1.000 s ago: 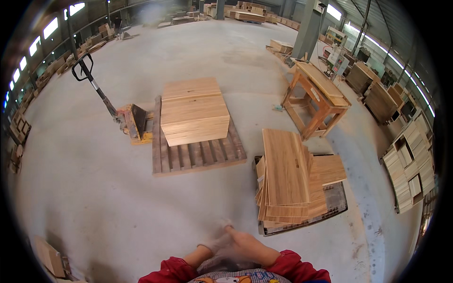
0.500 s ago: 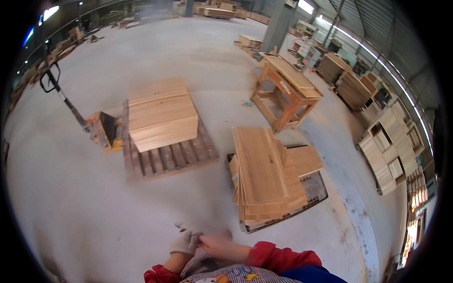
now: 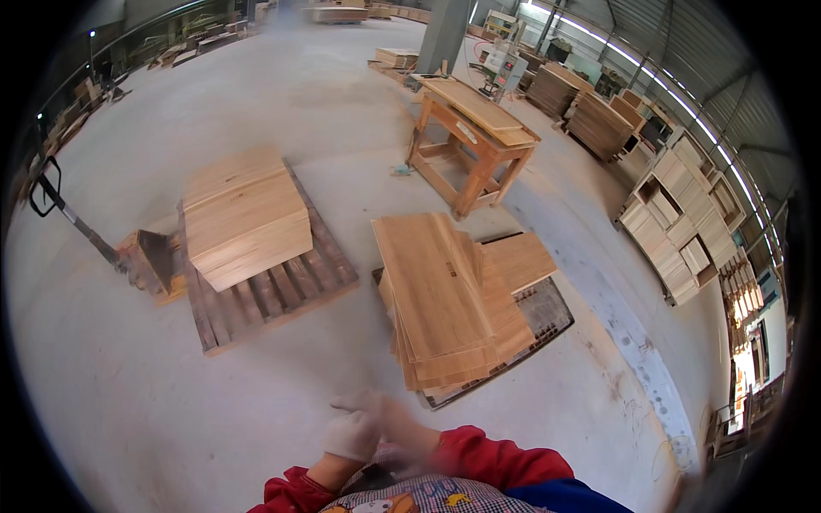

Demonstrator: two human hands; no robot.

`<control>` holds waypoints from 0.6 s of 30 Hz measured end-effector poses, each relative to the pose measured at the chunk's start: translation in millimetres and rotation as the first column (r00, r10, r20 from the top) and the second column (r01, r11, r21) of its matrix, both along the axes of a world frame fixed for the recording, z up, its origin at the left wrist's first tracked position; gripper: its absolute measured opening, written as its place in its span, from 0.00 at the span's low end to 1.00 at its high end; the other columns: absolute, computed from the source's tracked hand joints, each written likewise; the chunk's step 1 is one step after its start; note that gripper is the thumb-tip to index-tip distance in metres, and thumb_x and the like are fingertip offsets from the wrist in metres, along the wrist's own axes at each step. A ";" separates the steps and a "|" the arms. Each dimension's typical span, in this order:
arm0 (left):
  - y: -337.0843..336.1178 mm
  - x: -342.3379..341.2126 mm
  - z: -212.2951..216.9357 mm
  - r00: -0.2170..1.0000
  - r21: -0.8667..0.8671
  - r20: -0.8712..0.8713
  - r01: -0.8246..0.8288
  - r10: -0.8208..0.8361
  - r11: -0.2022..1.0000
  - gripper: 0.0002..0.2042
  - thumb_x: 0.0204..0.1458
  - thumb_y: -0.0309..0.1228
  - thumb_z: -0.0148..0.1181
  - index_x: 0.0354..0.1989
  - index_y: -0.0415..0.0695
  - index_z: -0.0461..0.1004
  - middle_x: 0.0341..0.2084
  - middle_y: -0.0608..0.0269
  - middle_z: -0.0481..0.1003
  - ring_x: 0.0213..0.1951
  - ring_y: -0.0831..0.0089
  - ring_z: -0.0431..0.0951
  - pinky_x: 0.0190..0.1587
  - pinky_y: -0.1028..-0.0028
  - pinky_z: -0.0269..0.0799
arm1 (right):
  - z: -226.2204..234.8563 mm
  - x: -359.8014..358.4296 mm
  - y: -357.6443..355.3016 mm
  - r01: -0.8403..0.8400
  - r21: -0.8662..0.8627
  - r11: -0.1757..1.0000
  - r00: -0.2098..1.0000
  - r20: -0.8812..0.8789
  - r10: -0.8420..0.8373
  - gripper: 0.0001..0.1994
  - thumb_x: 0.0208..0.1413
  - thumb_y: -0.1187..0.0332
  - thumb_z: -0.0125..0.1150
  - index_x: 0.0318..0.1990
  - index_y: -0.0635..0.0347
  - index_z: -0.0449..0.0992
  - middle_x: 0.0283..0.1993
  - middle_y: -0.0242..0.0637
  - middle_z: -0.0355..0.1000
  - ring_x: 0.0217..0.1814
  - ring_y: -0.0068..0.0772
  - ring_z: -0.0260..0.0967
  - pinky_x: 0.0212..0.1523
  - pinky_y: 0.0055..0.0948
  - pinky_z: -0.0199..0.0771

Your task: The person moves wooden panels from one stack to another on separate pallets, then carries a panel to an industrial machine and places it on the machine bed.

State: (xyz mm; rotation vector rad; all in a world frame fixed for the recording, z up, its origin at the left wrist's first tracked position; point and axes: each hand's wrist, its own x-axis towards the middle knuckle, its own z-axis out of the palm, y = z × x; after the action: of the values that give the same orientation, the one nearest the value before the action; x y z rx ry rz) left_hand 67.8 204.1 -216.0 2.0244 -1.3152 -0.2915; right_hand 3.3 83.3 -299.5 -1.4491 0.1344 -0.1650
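The left hand (image 3: 352, 434), in a white glove, and the bare right hand (image 3: 409, 432) are pressed together close to the body at the near edge, with the right hand's fingers on the glove. The motion blur makes it impossible to tell whether either hand grips anything. Red sleeves (image 3: 492, 457) cover both forearms.

Just beyond the hands, slightly right, a fanned stack of wooden boards (image 3: 445, 299) lies on a dark pallet (image 3: 547, 312) on the concrete floor (image 3: 111, 402). To the left, well apart from it, a neater stack of boards (image 3: 244, 214) sits on a wooden pallet (image 3: 274, 299), with a pallet jack (image 3: 103, 248) at its left end. Farther off stands a wooden workbench (image 3: 470, 141) with boards on top. Along the right wall are rows of wooden cabinets (image 3: 676, 222).
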 end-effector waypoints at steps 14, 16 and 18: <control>-10.5 -15.8 5.2 0.976 -0.007 -0.099 0.192 -0.192 0.981 0.05 0.46 0.32 0.54 0.25 0.45 0.68 0.20 0.56 0.71 0.22 0.55 0.72 0.23 0.62 0.66 | 80.8 4.3 -16.9 0.150 0.840 0.522 0.989 -0.134 -0.069 0.24 0.58 0.72 0.44 0.62 0.63 0.48 0.65 0.34 0.47 0.66 0.29 0.47 0.62 0.28 0.52; -13.3 -13.7 4.8 0.973 0.018 -0.079 0.218 -0.216 0.976 0.05 0.46 0.31 0.54 0.25 0.45 0.69 0.21 0.55 0.71 0.23 0.55 0.72 0.24 0.62 0.66 | 63.4 3.4 -16.9 0.142 0.754 0.642 0.983 -0.186 0.002 0.24 0.59 0.71 0.43 0.62 0.65 0.48 0.64 0.37 0.52 0.64 0.29 0.51 0.61 0.26 0.51; -5.2 -9.4 10.8 0.975 0.092 -0.061 0.217 -0.212 0.972 0.05 0.46 0.32 0.54 0.26 0.44 0.70 0.21 0.55 0.72 0.24 0.56 0.73 0.26 0.63 0.67 | 64.2 9.1 -10.1 -0.057 0.598 0.799 0.966 -0.170 0.197 0.21 0.58 0.70 0.43 0.58 0.66 0.54 0.60 0.38 0.56 0.61 0.29 0.54 0.59 0.26 0.53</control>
State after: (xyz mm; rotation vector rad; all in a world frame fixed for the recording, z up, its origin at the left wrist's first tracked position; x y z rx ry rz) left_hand 58.5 198.8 -205.2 1.9419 -1.5166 -0.5135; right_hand 12.4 73.1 -235.2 -0.8380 0.2485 0.1501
